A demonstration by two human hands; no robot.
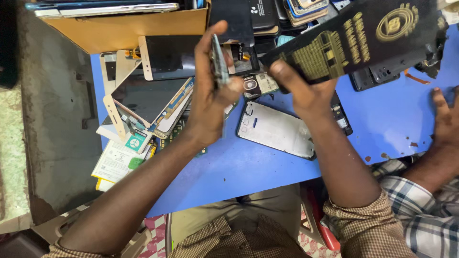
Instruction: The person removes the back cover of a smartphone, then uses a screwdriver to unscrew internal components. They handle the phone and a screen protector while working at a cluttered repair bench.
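Observation:
My left hand [210, 91] holds a thin phone part [220, 59] edge-on, upright above the blue table [248, 167]. My right hand [301, 91] grips the lower end of a long black box lid with gold print [363, 36], lifted and tilted over the table's far side. Below both hands a white phone back frame [277, 129] lies flat on the table. A small circuit board with a camera ring [258, 85] lies between my hands.
Stacked phone screens and frames [148, 95] and paper cards [119, 160] crowd the table's left. A cardboard box [124, 26] stands at the back left, more phones [296, 12] at the back. Another person's hand [447, 119] in a checked sleeve rests on the table at the right.

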